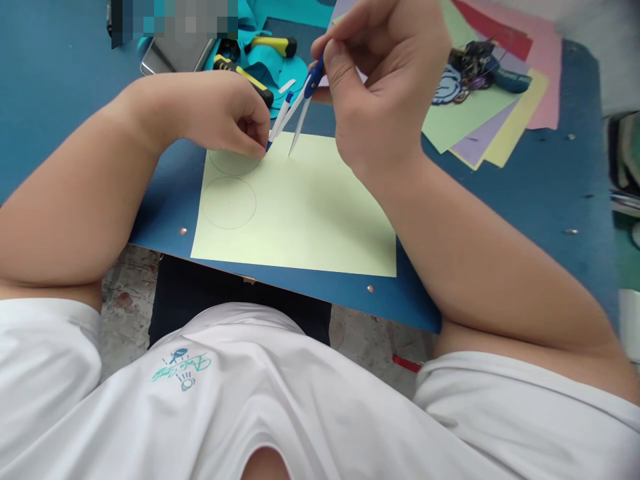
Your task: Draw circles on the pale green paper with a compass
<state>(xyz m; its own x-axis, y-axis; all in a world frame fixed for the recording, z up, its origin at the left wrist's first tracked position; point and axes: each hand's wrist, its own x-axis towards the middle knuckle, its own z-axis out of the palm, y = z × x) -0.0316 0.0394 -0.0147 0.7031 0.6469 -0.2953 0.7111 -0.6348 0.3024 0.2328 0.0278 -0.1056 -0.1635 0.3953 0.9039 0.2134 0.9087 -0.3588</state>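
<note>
A pale green sheet of paper lies on the blue table in front of me. Two pencilled circles are drawn near its left edge, one above the other. My right hand pinches the blue top of a white and blue drawing compass, which stands tilted over the sheet's upper edge. My left hand is closed, its fingertips pinching the lower end of the compass's pencil leg at the upper circle. The metal needle leg points down at the paper to the right of that.
A fan of coloured paper sheets lies at the back right with a small dark object on it. Yellow-handled tools and teal paper scraps lie at the back centre, beside a grey tray. The table's front edge is near my lap.
</note>
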